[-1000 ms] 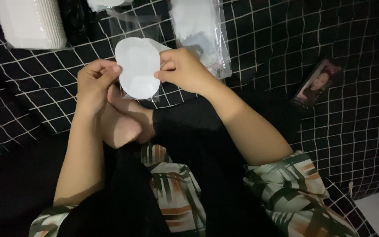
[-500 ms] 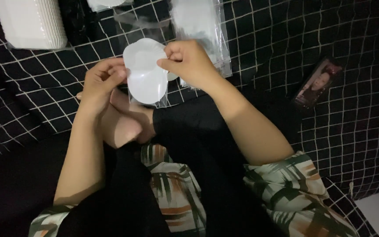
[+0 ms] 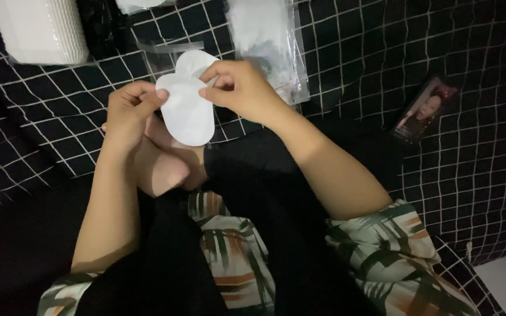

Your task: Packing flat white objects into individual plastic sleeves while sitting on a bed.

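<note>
While the white pad (image 3: 187,108) has risen slightly, the left hand (image 3: 127,111) pinches its edge and the right hand (image 3: 238,88) grips its top, peeling.

White pad (image 3: 187,111) between both hands

The top edge crops a white block (image 3: 39,30) and a clear bag (image 3: 267,44); a dim card (image 3: 424,110) stays too dark to read.
</note>
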